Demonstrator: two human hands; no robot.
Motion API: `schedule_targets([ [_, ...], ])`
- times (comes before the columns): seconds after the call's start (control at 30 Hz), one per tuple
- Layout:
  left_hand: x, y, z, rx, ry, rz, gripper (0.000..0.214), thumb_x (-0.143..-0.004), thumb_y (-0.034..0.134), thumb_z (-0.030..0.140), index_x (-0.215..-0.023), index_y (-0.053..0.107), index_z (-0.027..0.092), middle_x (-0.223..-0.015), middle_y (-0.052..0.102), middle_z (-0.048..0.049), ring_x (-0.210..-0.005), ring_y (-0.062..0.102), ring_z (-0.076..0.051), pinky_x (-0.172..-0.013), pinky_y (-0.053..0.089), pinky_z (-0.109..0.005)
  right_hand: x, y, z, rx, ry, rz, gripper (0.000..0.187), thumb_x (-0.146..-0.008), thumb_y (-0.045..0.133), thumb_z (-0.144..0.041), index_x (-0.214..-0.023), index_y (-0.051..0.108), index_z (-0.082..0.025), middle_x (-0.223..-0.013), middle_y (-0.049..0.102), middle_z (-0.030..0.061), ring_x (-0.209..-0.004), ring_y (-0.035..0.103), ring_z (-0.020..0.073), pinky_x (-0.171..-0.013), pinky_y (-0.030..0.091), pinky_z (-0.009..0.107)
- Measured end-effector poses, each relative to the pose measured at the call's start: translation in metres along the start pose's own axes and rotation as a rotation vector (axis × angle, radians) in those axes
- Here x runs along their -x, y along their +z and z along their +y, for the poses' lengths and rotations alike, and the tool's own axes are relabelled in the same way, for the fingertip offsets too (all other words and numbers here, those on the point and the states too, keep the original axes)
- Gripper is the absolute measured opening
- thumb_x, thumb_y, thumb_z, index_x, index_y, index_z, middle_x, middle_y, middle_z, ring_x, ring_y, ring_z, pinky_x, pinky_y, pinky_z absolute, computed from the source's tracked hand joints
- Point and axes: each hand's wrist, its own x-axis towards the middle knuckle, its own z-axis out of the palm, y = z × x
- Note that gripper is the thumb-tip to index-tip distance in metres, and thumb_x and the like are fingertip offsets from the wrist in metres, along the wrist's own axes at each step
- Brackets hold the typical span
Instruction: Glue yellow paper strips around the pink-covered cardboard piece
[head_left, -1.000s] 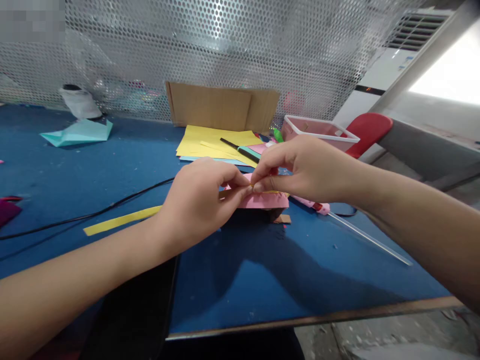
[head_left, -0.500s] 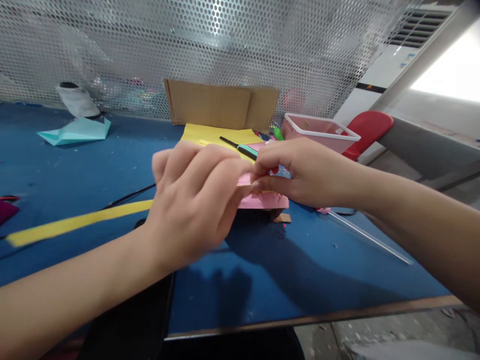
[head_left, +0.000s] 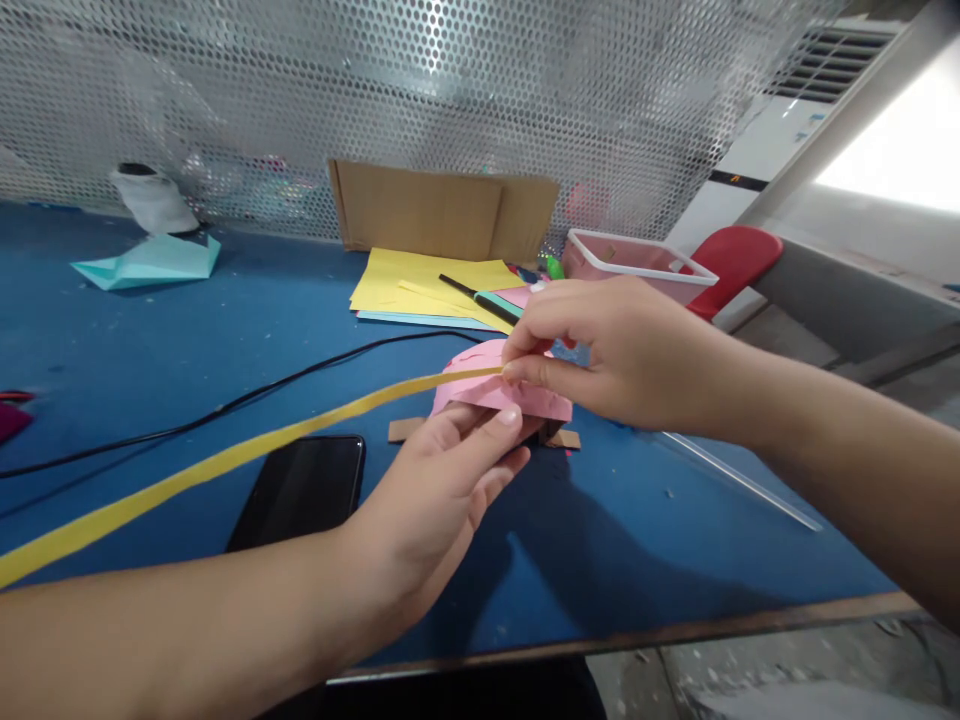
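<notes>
My right hand (head_left: 611, 365) pinches the end of a long yellow paper strip (head_left: 262, 440) between thumb and fingertips, against a pink paper dome (head_left: 469, 372). From there the strip runs down to the left edge of the view. Palm upward, my left hand (head_left: 442, 490) holds the dome's near rim, its fingers partly hidden underneath and its thumb at the front edge. Small cardboard tabs (head_left: 406, 430) stick out at the dome's base. A black phone (head_left: 307, 485) lies beside my left forearm.
Yellow paper sheets (head_left: 390, 280) and dark-handled scissors (head_left: 495, 305) lie behind the dome, before a cardboard piece (head_left: 442, 215). A pink basket (head_left: 641, 255) stands at the right. A black cable (head_left: 292, 378) crosses the blue table; a clear stick (head_left: 742, 480) lies right.
My left hand has turned palm up and moved down to the dome's near rim. The yellow strip and phone show more fully now. My right hand keeps its pinch.
</notes>
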Motion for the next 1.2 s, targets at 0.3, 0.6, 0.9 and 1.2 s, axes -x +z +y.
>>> schedule_targets([
  [0.3,-0.023,0.006,0.035,-0.492,0.514,-0.059,0.007,-0.088,0.055,0.020,-0.088,0.061,0.017,-0.093,0.063,-0.0034,-0.097,0.059,-0.018,-0.095,0.044,-0.037,-0.005,-0.027,-0.001,0.113,0.012,0.167,0.012,-0.082,0.056,-0.023,-0.071,0.061,-0.020,-0.067,0.060,-0.0008,-0.061,0.050,0.0115,-0.061,0.034,0.028],
  [0.6,-0.023,0.008,0.059,-1.190,0.765,0.026,0.018,-0.071,0.055,0.010,-0.086,0.047,0.017,-0.080,0.053,-0.0005,-0.075,0.052,-0.015,-0.069,0.045,-0.029,-0.008,0.017,-0.011,-0.118,0.191,0.386,0.012,-0.081,0.047,-0.021,-0.070,0.048,-0.018,-0.069,0.053,0.0009,-0.064,0.043,0.0122,-0.062,0.032,0.027],
  [0.9,-0.029,-0.019,0.047,-1.570,0.741,0.007,0.024,-0.080,0.051,0.017,-0.104,0.047,0.015,-0.093,0.061,-0.0096,-0.082,0.062,-0.023,-0.070,0.049,-0.036,0.004,0.051,-0.018,-0.534,0.394,0.352,0.012,-0.078,0.052,-0.023,-0.069,0.056,-0.017,-0.064,0.057,-0.0022,-0.059,0.047,0.0099,-0.057,0.035,0.023],
  [1.2,-0.029,-0.036,0.029,-1.601,0.696,-0.075,0.009,-0.086,0.047,0.021,-0.094,0.047,0.018,-0.084,0.061,-0.0053,-0.070,0.060,-0.019,-0.060,0.044,-0.029,0.013,0.077,-0.022,-0.547,0.458,0.380,0.011,-0.072,0.052,-0.023,-0.062,0.050,-0.018,-0.063,0.050,-0.0024,-0.061,0.044,0.0110,-0.059,0.034,0.025],
])
